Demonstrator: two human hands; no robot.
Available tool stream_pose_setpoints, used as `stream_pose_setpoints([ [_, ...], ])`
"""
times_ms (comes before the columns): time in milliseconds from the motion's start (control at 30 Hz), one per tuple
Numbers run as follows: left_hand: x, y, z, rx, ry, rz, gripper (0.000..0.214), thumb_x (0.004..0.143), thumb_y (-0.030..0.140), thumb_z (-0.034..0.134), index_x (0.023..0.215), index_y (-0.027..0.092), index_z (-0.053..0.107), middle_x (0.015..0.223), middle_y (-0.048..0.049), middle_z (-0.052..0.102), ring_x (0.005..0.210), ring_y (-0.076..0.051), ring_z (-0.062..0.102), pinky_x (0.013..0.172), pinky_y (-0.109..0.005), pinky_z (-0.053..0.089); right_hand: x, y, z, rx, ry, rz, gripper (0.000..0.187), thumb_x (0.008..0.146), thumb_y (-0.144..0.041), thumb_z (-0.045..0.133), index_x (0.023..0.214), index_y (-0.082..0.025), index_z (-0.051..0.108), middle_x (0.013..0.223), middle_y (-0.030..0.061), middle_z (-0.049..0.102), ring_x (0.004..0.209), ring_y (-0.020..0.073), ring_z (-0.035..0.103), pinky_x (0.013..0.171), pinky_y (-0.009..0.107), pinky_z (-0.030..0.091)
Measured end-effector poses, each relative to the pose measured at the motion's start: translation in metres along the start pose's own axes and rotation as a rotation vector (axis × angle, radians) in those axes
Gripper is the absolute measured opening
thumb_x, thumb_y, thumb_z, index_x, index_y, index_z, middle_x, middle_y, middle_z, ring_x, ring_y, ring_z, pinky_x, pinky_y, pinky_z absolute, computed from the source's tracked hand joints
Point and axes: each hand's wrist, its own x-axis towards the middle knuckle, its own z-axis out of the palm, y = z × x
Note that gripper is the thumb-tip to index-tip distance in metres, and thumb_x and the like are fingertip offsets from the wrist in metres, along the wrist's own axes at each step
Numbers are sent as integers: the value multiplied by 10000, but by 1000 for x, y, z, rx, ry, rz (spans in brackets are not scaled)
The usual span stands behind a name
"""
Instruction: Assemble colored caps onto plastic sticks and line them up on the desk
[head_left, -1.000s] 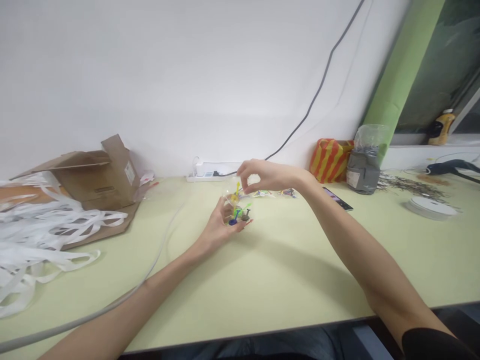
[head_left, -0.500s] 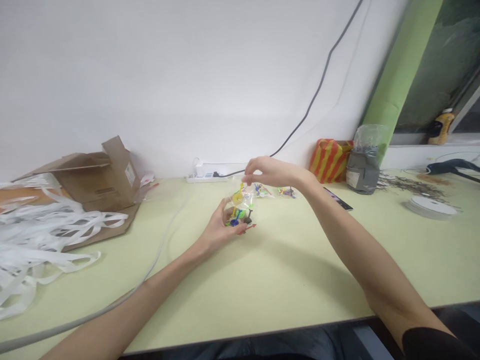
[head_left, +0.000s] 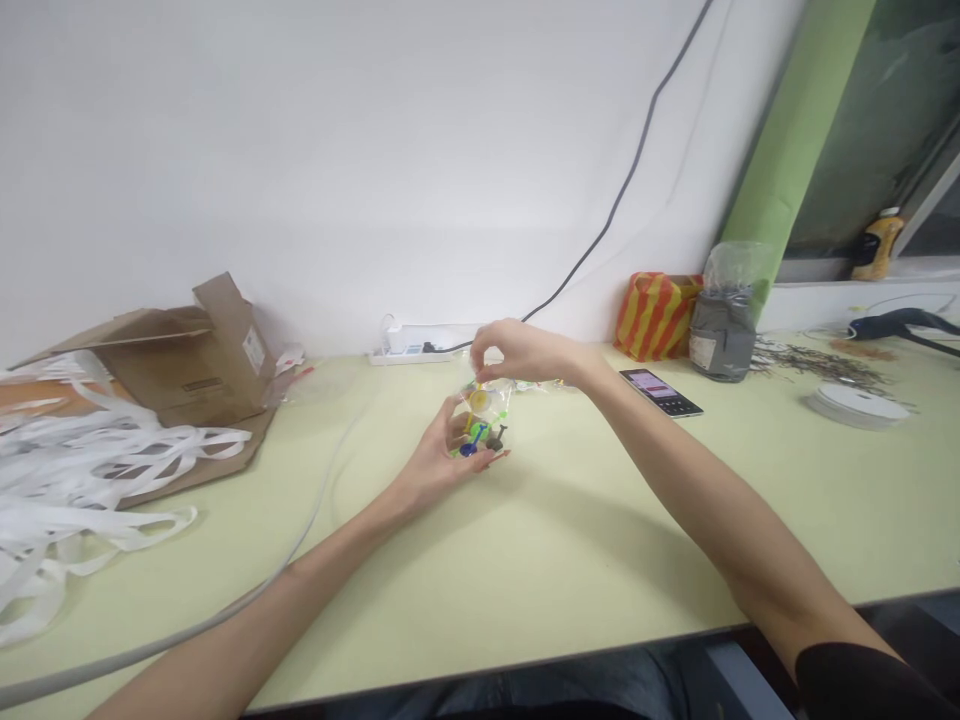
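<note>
Over the middle of the pale green table (head_left: 570,540), my left hand (head_left: 442,455) cups the bottom of a small clear plastic bag (head_left: 482,418) filled with little coloured plastic pieces, yellow, green, blue and dark. My right hand (head_left: 521,350) is above it, thumb and fingers pinched on the top of the same bag. Just behind my right hand lie a few more small packets of coloured pieces (head_left: 536,384), partly hidden by the hand.
A torn cardboard box (head_left: 187,355) and a heap of white strips (head_left: 82,480) fill the left. A power strip (head_left: 420,342) sits by the wall. On the right are a phone (head_left: 661,391), a striped bag (head_left: 656,315), a grey jar (head_left: 724,330) and a tape roll (head_left: 855,404).
My right hand rose a little with the bag's top and came back down closer to my left hand. The view shifted slightly, so the phone shows more fully.
</note>
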Motion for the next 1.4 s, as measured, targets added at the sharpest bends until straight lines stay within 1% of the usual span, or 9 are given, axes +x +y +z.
stream_pose_setpoints([
  [100,1,-4,-1,21,7,5,738,789,349,779,1399,319,364,1107,-58,634,950,-202,671,762,-341,594,-2,1,-5,-1,75,-54,68,867,-165,642,862,-191,705,1011,63,680,945,188,602,809,309,433],
  [233,2,-9,-3,36,42,-18,785,766,336,799,1412,292,354,1120,-75,634,1020,-232,672,832,-380,579,-8,-4,-16,-71,244,-42,88,890,-156,615,838,-179,682,1010,75,649,960,205,570,861,345,411],
  [300,3,-10,-4,18,41,-34,800,760,339,806,1416,294,349,1155,-89,635,1058,-248,668,841,-388,575,-11,-8,-20,-100,282,-51,104,891,-151,615,808,-180,671,1007,77,637,984,217,552,879,357,397],
  [533,5,-7,-8,-19,32,32,652,857,412,715,1405,275,389,1212,-92,676,1078,-241,673,873,-376,539,-12,-16,-19,-108,199,-144,112,902,-169,606,811,-196,665,1040,80,613,1041,237,517,895,366,380],
  [800,7,-5,-9,-15,17,82,563,883,420,682,1360,240,444,1230,-111,694,1144,-258,648,898,-380,517,-10,-22,-18,-8,110,-127,153,907,-114,536,809,-200,617,1046,67,598,1011,218,521,884,347,385],
  [1000,7,-6,-10,-12,18,80,541,891,416,676,1354,257,446,1251,-103,678,1147,-255,646,902,-377,516,-13,-14,-23,86,81,-149,141,928,-122,494,875,-205,594,1067,58,597,971,199,537,832,330,408],
  [1100,7,-7,-10,-14,21,78,555,879,413,690,1355,259,451,1255,-107,679,1149,-256,645,923,-391,511,-13,-10,-23,65,130,-139,145,933,-130,500,879,-207,611,1060,58,591,953,201,539,820,333,410],
  [1233,7,-7,-11,-27,24,86,621,838,390,740,1362,262,432,1233,-105,689,1149,-254,647,937,-403,515,-11,-12,-20,-19,237,-144,136,914,-135,566,832,-202,651,1055,65,584,992,216,528,877,360,401],
  [1400,7,-7,-10,0,12,95,649,825,369,761,1375,254,436,1243,-110,680,1184,-261,632,987,-427,511,-6,-24,-10,-54,187,-229,94,869,-165,660,797,-205,707,1111,73,601,1078,244,509,921,394,398],
])
